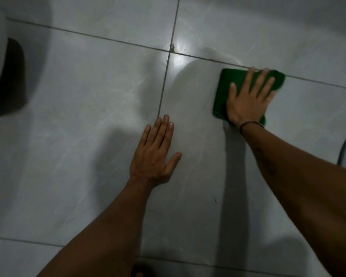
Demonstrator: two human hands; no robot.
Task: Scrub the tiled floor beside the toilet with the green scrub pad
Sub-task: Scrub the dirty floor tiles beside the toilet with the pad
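Two flat hands, right hand [248, 100] on one green scrub pad [228, 84]

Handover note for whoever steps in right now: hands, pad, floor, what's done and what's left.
Right hand: flat, fingers spread, pressing the green scrub pad onto the tiled floor. The pad's far edge sits at a grout line.
Left hand: empty, palm down on the tile, bracing, just right of the grout line running away from the camera.
Toilet: far left edge of view, well away from the pad.
Done: cannot tell from this view; faint streaks show on the tiles.
Left: dark grime at the grout crossing, and the tiles nearer the toilet.
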